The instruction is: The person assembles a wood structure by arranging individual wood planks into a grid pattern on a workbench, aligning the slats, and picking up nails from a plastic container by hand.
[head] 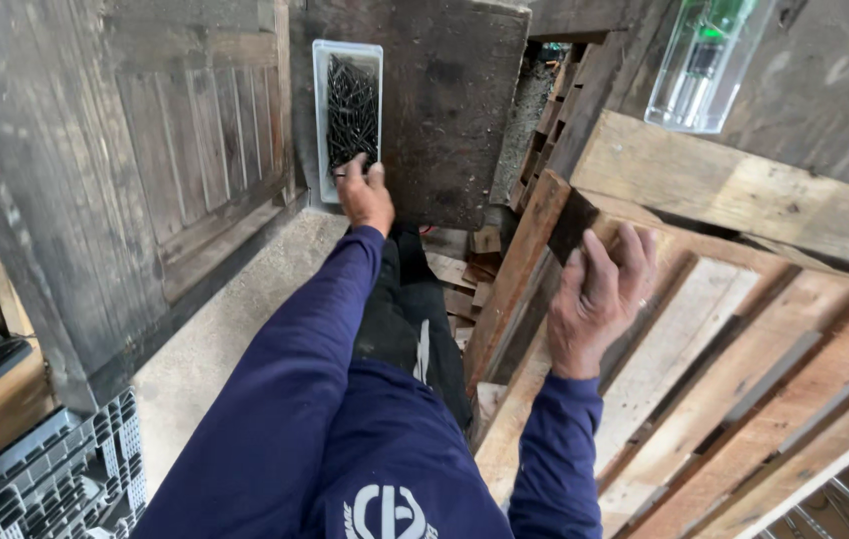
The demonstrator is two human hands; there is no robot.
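Outdoors perhaps, concrete floor (235, 309), wooden pallet (734, 339) (weathered)

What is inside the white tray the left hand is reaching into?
The white tray holds a heap of dark nails. The left hand covers its near end, so what lies under the fingers and beneath the heap is hidden.

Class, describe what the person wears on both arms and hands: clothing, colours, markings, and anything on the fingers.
Both arms are covered by long dark blue sleeves reaching the wrists. The left hand and right hand are bare, without gloves. A ring shows on a right finger. A white emblem marks the shirt's chest.
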